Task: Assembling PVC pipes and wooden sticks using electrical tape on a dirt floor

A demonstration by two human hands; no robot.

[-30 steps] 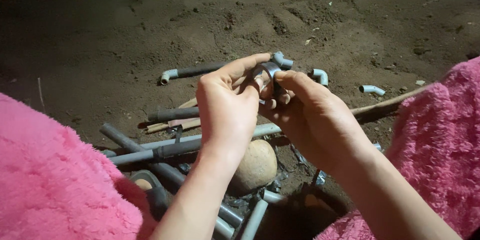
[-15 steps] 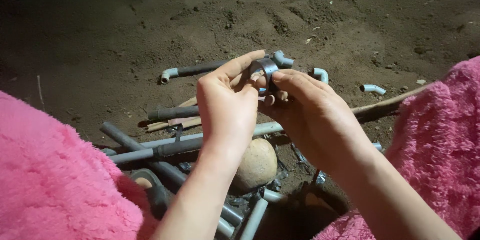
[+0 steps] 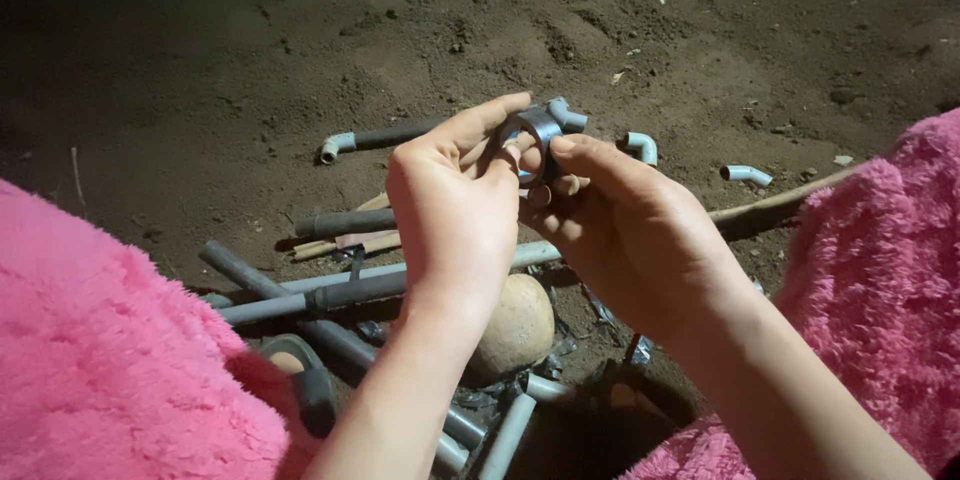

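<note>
Grey tape roll [image 3: 540, 130] held up mid-air between both hands, above the pile of pipes [image 3: 330, 290] on the dirt ground [image 3: 300, 40]. Left hand [image 3: 455, 205] pinching the roll's near edge, thumb stretched over the top, other fingers curled behind. Right hand [image 3: 625, 225] gripping the roll's other side, thumb pressed on the rim, fingers tucked under. Can't tell if a loose tape end is picked free — too small, hidden by fingertips.

To do it well, prob.: keep roll steady w/ one hand, pick at the edge w/ a nail of the other, pull slow & straight so tape doesn't tear or fold onto itself.

Outward from the roll: short elbow pipe [image 3: 640, 147] just behind & right; long pipe w/ bent end [image 3: 380, 138] behind & left; round stone [image 3: 515, 325] below, among the pipes; wooden stick [image 3: 775, 205] to the right, on the ground. Pink fluffy fabric [image 3: 110, 360] at both sides, near the camera.
</note>
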